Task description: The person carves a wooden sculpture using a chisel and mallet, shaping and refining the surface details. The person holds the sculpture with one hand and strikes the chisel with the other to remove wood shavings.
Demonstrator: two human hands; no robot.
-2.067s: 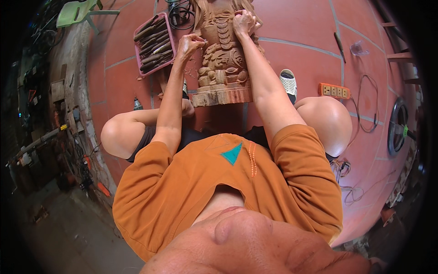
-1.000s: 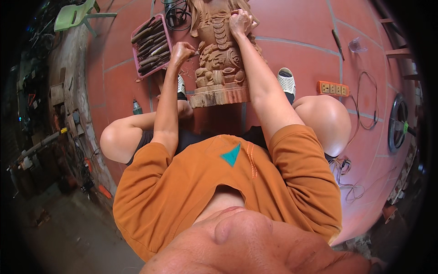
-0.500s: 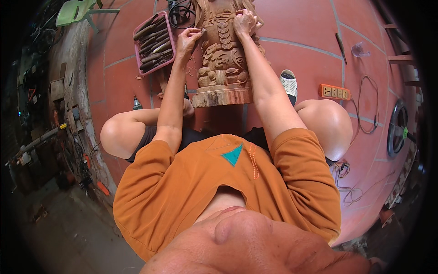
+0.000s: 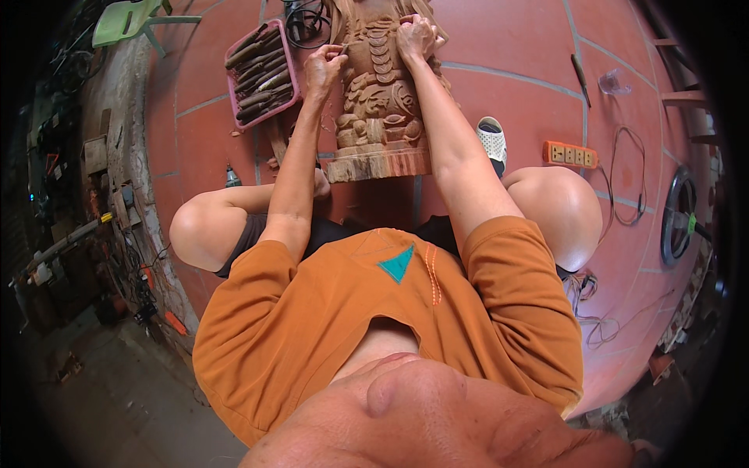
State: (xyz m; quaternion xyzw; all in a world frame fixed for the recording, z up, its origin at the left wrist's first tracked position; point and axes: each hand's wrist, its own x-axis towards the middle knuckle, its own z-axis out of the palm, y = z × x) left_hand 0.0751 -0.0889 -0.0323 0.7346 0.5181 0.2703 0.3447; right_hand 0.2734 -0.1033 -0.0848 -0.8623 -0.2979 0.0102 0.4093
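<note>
A brown wood carving [image 4: 382,117] stands on the floor between my legs, with rounded relief shapes, a column of overlapping discs down its front and a rough block base. My left hand [image 4: 323,70] is at the carving's left side, thumb and fingers pinched together. Something small and dark shows at those fingertips, too small to name. Up at the right side, my right hand [image 4: 418,39] rests against the carving with curled fingers. Whatever those fingers may hold is hidden. The carving's top runs out of the picture.
A pink basket [image 4: 293,97] of several dark-handled tools stands left of the carving, near a black cable [image 4: 308,23]. A green plastic chair [image 4: 125,22] is at far left. To the right lie an orange power strip [image 4: 570,154], a dark thin tool [image 4: 581,78] and a clear cup [image 4: 614,83].
My left hand has shifted slightly and its fingers have turned, so the small grey piece at their tips shows less. The right hand stays in nearly the same place on the carving.
</note>
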